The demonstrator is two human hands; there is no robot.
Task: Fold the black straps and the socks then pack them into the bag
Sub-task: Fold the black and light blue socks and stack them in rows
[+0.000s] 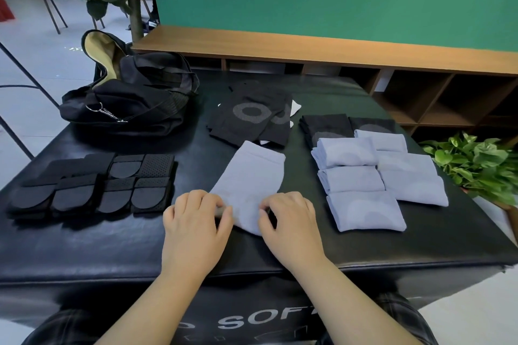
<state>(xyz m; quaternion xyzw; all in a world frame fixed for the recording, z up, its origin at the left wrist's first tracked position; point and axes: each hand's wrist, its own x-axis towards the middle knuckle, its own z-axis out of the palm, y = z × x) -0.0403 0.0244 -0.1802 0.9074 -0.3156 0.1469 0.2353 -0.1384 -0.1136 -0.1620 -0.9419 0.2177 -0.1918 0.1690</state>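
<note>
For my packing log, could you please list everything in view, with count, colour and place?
bag: one, black with tan lining, open, far left of the table.
folded straps: a group, count unclear, black, left side.
unfolded sock: one, light blue, centre, near end under both hands.
unfolded socks: a pile, black with grey rings, behind it.
folded blue socks: about six, right side.
folded black socks: two stacks, behind those.
table: one, black, padded.
potted plant: green, right edge.
left hand: fingers pinch the sock's edge.
right hand: the same.
</note>
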